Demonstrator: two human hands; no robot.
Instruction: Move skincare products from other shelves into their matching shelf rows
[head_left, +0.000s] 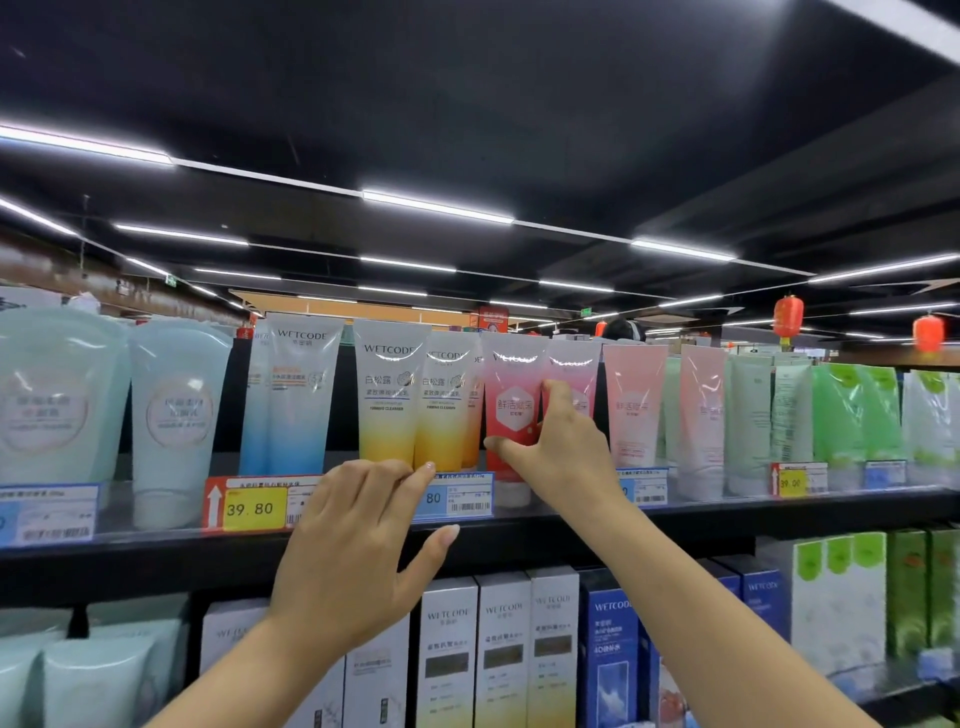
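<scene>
The right hand (558, 447) pinches the red tube (511, 410), which stands upright, cap down, on the top shelf (779, 506) between yellow tubes (415, 400) and pink tubes (636, 402). The left hand (353, 551), fingers straight, touches 1 yellow tube's base.

I see the upper shelf (571, 525), dark, with price tags (254, 506) along its front edge. Standing on it from the left end: pale green pouches (62, 395), blue tubes (296, 400), yellow-bottomed tubes (389, 395), red tubes (511, 395), pink tubes (631, 405), then green tubes (852, 410) toward the right end.
</scene>
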